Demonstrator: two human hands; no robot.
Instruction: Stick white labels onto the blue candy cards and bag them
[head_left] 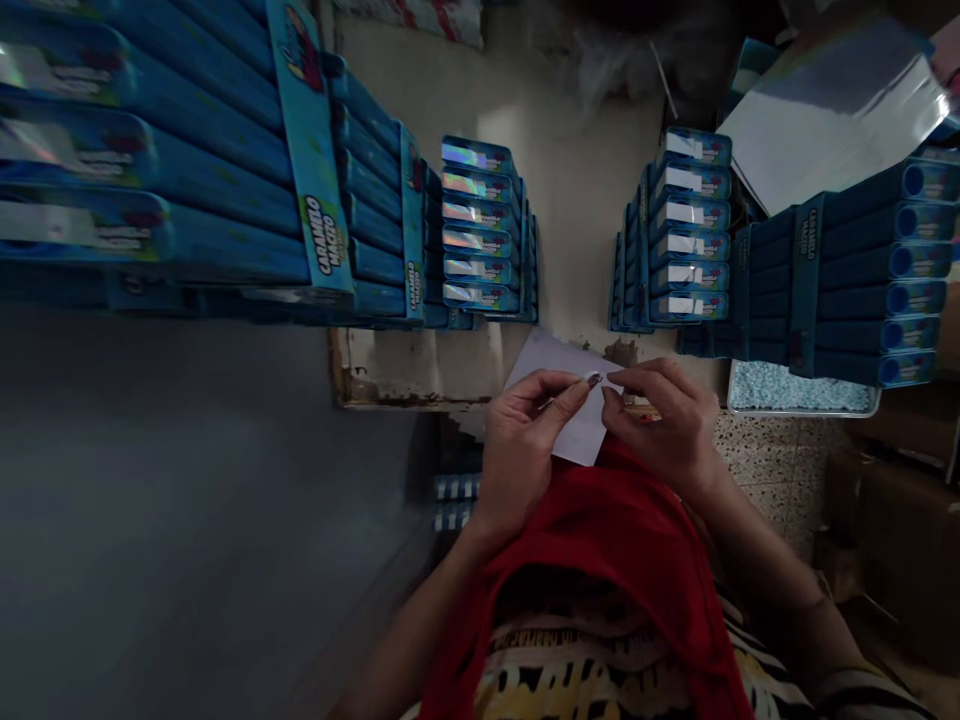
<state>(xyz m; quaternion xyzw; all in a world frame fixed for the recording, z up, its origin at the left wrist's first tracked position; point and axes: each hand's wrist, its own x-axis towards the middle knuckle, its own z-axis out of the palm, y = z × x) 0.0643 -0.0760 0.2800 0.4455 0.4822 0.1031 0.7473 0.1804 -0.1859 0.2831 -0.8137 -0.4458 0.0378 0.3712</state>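
My left hand (pixel 529 425) pinches a small shiny piece (pixel 595 380) between thumb and forefinger; its kind is too small to tell. Just to the right is my right hand (pixel 664 415), fingers curled, with thumb and forefinger tips almost meeting in a pinch. Anything between those tips is too tiny to make out. Beneath both hands a white sheet of paper (pixel 581 440) lies at a slant, reaching from the table edge toward the red apron (pixel 600 530). The hands partly cover the sheet.
Blue boxes labelled "Caramelo Macizo" stand in a left stack (pixel 217 160), two middle stacks (pixel 480 225) (pixel 690 225) and a right stack (pixel 855 270) on the worn table (pixel 420 365). A tray of pale blue bits (pixel 802 388) sits at right, below a clear plastic sheet (pixel 825 130).
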